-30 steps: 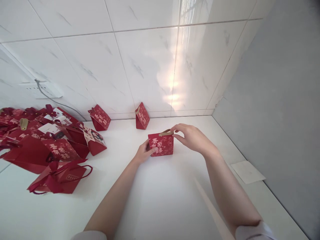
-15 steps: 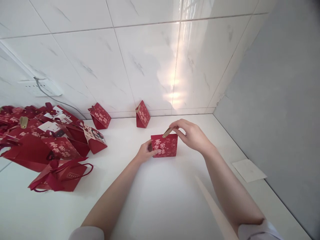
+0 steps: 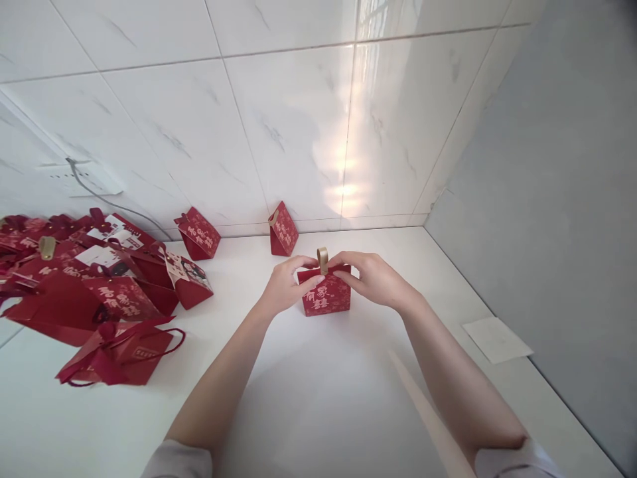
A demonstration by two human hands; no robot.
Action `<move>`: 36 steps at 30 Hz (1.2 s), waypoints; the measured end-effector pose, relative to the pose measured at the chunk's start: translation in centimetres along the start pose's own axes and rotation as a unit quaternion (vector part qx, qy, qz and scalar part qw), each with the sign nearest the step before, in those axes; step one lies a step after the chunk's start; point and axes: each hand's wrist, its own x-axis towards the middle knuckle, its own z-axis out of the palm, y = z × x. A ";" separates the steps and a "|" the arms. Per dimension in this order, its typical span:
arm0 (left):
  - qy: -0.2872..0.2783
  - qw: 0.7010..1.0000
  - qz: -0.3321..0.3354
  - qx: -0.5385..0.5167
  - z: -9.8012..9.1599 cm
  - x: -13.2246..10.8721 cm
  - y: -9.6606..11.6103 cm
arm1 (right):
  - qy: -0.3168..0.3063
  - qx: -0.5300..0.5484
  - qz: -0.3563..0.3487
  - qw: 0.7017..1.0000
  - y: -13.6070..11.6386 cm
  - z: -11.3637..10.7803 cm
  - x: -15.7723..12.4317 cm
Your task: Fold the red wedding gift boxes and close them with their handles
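Note:
A small red gift box (image 3: 327,297) with pale characters stands upright on the white table in front of me. From its top edge rises a gold strap loop (image 3: 323,257). My left hand (image 3: 287,284) pinches the top edge left of the loop, thumb on the near face and fingers behind. On the other side my right hand (image 3: 372,277) grips the same edge close to the loop. Both hands are closed on the box, with the far fingertips partly hidden behind it.
Against the tiled wall stand one red box (image 3: 284,230) with a gold strap and another red box (image 3: 199,234). Several red boxes and bags (image 3: 114,279) crowd the left side. A white square plate (image 3: 497,339) lies at the right, near the grey wall (image 3: 557,199).
My left hand has moved up from the box's lower left side to its top edge. My right hand has let go of the gold strap, which now stands up, and grips the top edge.

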 end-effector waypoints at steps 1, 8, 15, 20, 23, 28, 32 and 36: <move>-0.011 1.000 -0.003 0.012 0.0 0.2 0.6 | -0.005 -0.004 0.002 1.000 -0.1 0.0 0.0; -0.032 0.999 -0.034 0.003 0.8 0.4 0.9 | 0.000 -0.086 -0.003 0.996 0.0 0.9 0.4; -0.027 0.999 -0.024 0.024 0.6 0.4 0.7 | 0.020 -0.132 0.002 0.991 -0.2 1.0 0.6; -0.025 0.996 0.007 0.081 0.6 0.4 0.8 | 0.017 -0.124 0.020 0.992 0.0 1.1 0.6; -0.020 0.995 0.033 0.095 0.5 0.4 0.7 | 0.014 -0.084 0.031 0.996 0.3 1.4 0.6; -0.013 0.995 0.041 0.088 0.7 0.6 0.3 | 0.005 -0.025 0.030 0.999 0.8 1.7 0.9; -0.030 0.996 0.026 0.078 0.5 0.6 0.6 | -0.013 0.007 0.030 0.999 0.8 1.3 1.0; -0.088 0.994 -0.026 0.062 -0.7 0.4 1.5 | -0.050 0.023 0.032 0.998 0.4 0.0 0.6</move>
